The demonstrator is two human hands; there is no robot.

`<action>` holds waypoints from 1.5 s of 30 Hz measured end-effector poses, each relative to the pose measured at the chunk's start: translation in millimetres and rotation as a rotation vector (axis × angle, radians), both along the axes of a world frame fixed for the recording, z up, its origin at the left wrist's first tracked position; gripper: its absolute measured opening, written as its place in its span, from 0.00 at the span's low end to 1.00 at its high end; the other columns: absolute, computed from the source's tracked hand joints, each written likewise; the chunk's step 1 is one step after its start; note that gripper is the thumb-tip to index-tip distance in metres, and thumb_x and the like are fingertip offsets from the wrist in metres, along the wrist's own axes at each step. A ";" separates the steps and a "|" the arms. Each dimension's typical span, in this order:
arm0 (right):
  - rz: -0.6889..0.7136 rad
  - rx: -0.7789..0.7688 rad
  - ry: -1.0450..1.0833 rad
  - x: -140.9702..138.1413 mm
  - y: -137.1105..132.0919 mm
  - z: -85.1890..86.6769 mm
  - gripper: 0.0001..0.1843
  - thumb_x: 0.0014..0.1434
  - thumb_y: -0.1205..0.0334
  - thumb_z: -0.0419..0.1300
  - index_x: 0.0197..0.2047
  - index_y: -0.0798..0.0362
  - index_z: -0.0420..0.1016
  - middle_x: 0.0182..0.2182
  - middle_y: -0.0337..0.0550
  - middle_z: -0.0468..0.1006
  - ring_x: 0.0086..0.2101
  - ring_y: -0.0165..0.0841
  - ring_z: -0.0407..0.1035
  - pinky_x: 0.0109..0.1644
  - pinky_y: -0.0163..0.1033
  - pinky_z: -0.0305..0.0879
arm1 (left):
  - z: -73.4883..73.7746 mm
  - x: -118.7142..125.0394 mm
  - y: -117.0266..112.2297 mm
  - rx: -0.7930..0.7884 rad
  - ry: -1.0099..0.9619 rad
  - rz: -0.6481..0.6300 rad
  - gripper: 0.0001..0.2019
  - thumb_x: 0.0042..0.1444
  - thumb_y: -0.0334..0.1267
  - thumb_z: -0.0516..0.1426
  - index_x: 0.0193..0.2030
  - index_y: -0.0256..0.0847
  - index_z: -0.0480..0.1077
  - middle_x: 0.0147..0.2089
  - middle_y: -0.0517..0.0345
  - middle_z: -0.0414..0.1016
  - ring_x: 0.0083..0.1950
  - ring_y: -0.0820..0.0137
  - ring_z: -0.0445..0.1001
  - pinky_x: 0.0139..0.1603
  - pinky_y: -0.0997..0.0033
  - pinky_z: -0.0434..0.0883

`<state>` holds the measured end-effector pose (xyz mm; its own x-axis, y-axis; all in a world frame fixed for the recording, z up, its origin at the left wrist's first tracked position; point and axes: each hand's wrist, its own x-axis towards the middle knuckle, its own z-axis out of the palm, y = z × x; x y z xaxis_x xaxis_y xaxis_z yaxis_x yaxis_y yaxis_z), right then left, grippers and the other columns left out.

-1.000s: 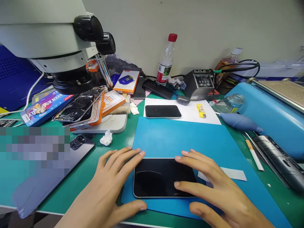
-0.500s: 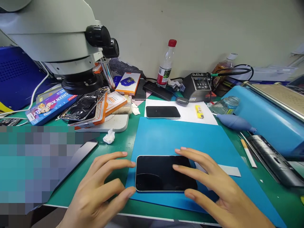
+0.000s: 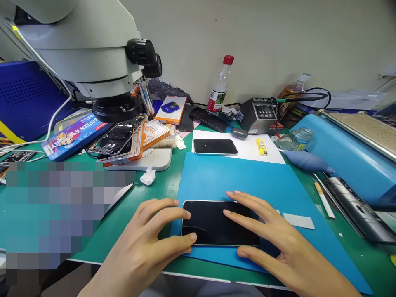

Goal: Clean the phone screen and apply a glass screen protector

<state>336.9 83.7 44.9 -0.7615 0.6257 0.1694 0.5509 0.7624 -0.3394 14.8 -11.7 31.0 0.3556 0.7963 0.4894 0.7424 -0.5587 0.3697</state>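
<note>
A black-screened smartphone [image 3: 210, 231] lies face up on the blue work mat [image 3: 247, 173], its long side across my view. My left hand [image 3: 154, 235] is at the phone's left end, fingers apart, with index fingertip and thumb over that edge of the screen. Over the right half, my right hand [image 3: 272, 235] is spread, index fingertip at the glass and thumb by the near edge. I cannot tell how firmly either hand touches the phone. White paper strips [image 3: 298, 220] lie to the right, partly behind my right hand.
A microscope [image 3: 117, 82] overhangs the left side, near stacked phone parts and boxes [image 3: 77, 136]. Behind the mat, another phone [image 3: 215, 146] and a yellow lighter [image 3: 261, 147] rest on white paper. A blue air blower [image 3: 307, 161], cigarette [image 3: 324, 201] and blue machine [image 3: 349, 161] line the right.
My left hand has moved right, bringing its index finger and thumb over the phone's left end. The right hand stays nearly in place. The view has shifted slightly.
</note>
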 end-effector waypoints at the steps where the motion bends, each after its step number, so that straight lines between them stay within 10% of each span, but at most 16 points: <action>1: 0.012 0.026 -0.004 -0.1 0.5 -0.3 0.37 0.71 0.43 0.66 0.79 0.29 0.61 0.77 0.38 0.65 0.73 0.45 0.65 0.70 0.50 0.73 | 0.1 0.2 -0.1 0.014 0.001 -0.004 0.13 0.76 0.28 0.59 0.58 0.50 0.80 0.61 0.56 0.77 0.70 0.62 0.64 0.68 0.60 0.64; 21: 0.330 0.307 -0.005 -7.4 2.4 7.7 0.30 0.74 0.63 0.61 0.75 0.35 0.70 0.77 0.36 0.65 0.78 0.37 0.54 0.80 0.50 0.58 | -1.5 2.6 2.1 -0.080 -0.070 0.031 0.09 0.78 0.37 0.58 0.43 0.47 0.74 0.55 0.58 0.77 0.65 0.64 0.70 0.64 0.66 0.68; 45: 0.191 0.348 0.157 -2.4 -7.2 9.5 0.21 0.65 0.68 0.67 0.59 0.42 0.85 0.67 0.39 0.78 0.73 0.38 0.62 0.82 0.52 0.54 | -5.1 -3.5 -0.7 -0.195 0.002 0.043 0.09 0.76 0.34 0.59 0.47 0.54 0.80 0.65 0.56 0.75 0.73 0.57 0.66 0.66 0.58 0.75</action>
